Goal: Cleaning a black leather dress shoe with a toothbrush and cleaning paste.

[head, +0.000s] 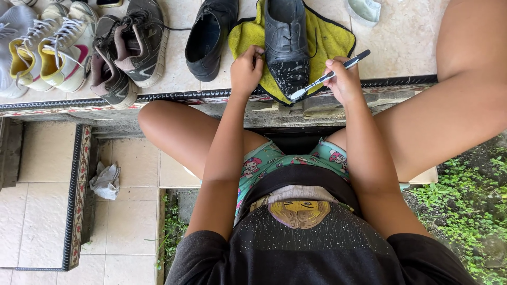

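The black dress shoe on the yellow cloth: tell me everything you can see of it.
The black dress shoe looks like worn leather, laced, toe pointing toward the person, its toe speckled with pale foam or dust. It lies on a yellow cloth. The left hand steadies its side; the right hand presses a toothbrush against its toe.

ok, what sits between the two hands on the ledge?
In the head view, the toe of the black dress shoe, flecked white, lies between the left hand and right hand, on a yellow cloth. The toothbrush head touches it.
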